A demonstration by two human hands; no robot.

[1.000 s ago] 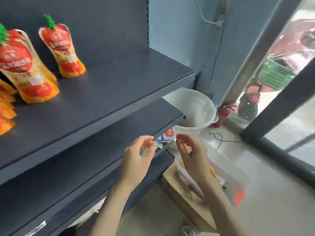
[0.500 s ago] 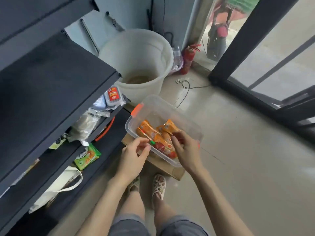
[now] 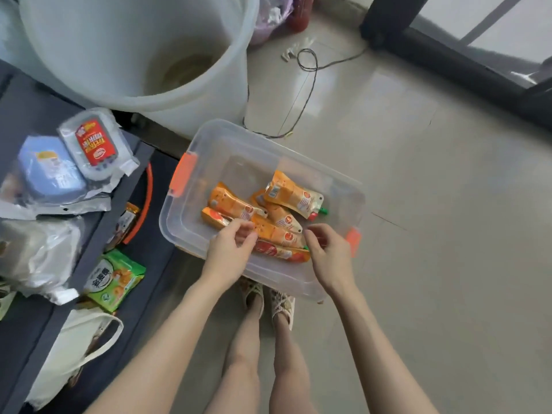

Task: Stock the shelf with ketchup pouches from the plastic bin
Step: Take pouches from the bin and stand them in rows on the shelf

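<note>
A clear plastic bin [image 3: 180,232] with orange latches sits on the floor in front of my feet. Several orange ketchup pouches [image 3: 294,194] with green caps lie loose in it. My left hand [image 3: 230,252] reaches over the near rim, fingertips pinched together against a pouch in the middle of the pile. My right hand [image 3: 330,253] hovers over the near right part of the bin, fingers curled at the capped end of the lowest pouch [image 3: 277,252]. Whether either hand has a grip is unclear. The dark grey shelf [image 3: 89,234] runs along the left.
A big white bucket [image 3: 125,46] stands right behind the bin. The low shelves on the left hold plastic-wrapped packs [image 3: 92,141], a green snack packet [image 3: 115,279] and a cloth bag [image 3: 74,348]. A black cable [image 3: 307,61] lies on the tiled floor, and a dark door frame [image 3: 454,61] crosses the far right.
My view has dropped from the upper shelf with standing pouches to the bin on the floor. Both hands came down from the shelf edge into the bin.
</note>
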